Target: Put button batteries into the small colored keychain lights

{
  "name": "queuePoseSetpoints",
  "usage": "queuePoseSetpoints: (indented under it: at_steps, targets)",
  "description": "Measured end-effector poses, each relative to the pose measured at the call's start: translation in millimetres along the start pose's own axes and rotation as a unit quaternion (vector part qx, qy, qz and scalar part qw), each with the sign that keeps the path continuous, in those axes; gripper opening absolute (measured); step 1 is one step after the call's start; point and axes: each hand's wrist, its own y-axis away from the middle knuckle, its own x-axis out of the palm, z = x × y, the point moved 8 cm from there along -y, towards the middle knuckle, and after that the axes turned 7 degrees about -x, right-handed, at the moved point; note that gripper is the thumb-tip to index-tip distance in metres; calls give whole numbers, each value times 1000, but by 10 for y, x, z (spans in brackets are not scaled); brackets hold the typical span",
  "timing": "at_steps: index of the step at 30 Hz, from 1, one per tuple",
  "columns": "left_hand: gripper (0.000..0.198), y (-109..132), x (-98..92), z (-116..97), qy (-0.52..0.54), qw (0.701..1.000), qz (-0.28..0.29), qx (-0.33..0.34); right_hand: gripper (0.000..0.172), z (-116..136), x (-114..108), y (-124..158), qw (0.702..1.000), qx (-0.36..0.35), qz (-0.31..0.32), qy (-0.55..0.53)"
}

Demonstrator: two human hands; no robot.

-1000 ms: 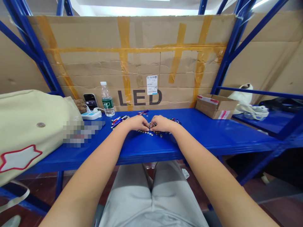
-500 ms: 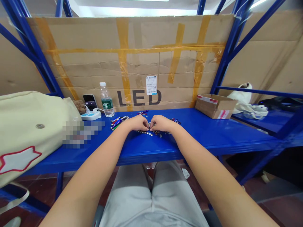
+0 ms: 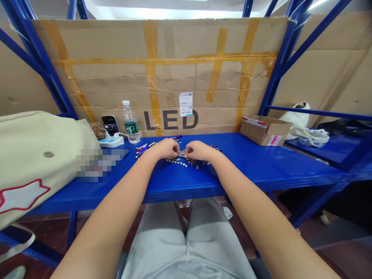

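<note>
My left hand (image 3: 166,148) and my right hand (image 3: 197,150) rest side by side on the blue shelf (image 3: 261,162), fingers curled in. Each is closed over the far edge of a scatter of several small silver button cells (image 3: 183,162). What the fingertips pinch is too small to make out. Several small coloured pen-shaped lights (image 3: 144,148) lie just left of my left hand, and a few more (image 3: 215,147) show behind my right hand.
A water bottle (image 3: 131,122), a phone (image 3: 110,124) and a white power strip (image 3: 111,141) stand at the back left. A cream bag (image 3: 37,155) fills the left side. An open cardboard box (image 3: 264,130) sits at the right. A cardboard wall marked LED (image 3: 171,119) backs the shelf.
My two hands have drawn slightly apart, so a small gap now shows between their fingertips. The button cells and the other things lie as before.
</note>
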Motion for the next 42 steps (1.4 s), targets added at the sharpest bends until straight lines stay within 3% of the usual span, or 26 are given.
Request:
queuePoseSetpoints:
  at_steps: [5, 12, 23, 29, 36, 42]
  targets:
    - [23, 111, -85, 239, 27, 998, 39, -49, 15, 78, -85, 9, 999, -8, -50, 16]
    - [26, 130, -1, 367, 61, 993, 99, -30, 17, 232, -67, -30, 996, -54, -63, 21]
    - [22, 77, 24, 150, 8, 998, 59, -28, 20, 312, 58, -3, 997, -64, 9, 50]
    - [25, 52, -28, 260, 17, 999, 37, -35, 20, 285, 66, -13, 997, -64, 7, 45]
    - [28, 17, 58, 317, 17, 998, 55, -40, 19, 278, 94, -17, 997, -67, 15, 42]
    - [26, -8, 87, 297, 21, 997, 58, -37, 18, 154, 41, -10, 998, -11, -7, 54]
